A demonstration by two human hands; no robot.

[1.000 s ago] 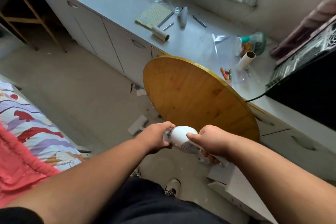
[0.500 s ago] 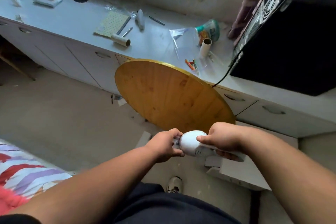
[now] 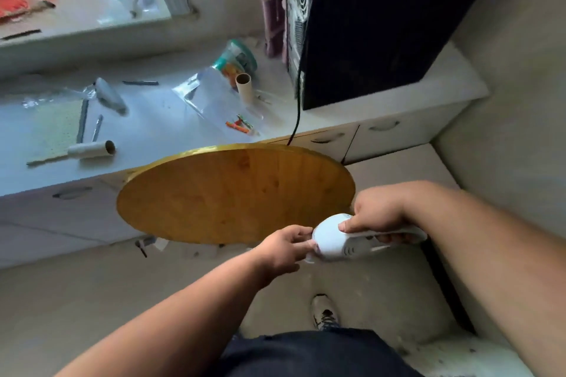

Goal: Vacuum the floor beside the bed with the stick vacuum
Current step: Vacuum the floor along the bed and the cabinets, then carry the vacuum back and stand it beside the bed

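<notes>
While the right hand (image 3: 378,214) wraps the white stick vacuum (image 3: 337,239) handle lying left-right, the left hand (image 3: 283,249) pinches its rounded front end, bed unseen.

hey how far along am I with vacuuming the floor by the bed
Early, by the look of it. Done: nothing that shows; bits of debris lie on the floor under the round wooden tabletop. In hand: both hands are on the white vacuum body, right hand on its handle, left hand at its front end. Left: the vacuuming itself. No floor head or bed is in view.
</notes>
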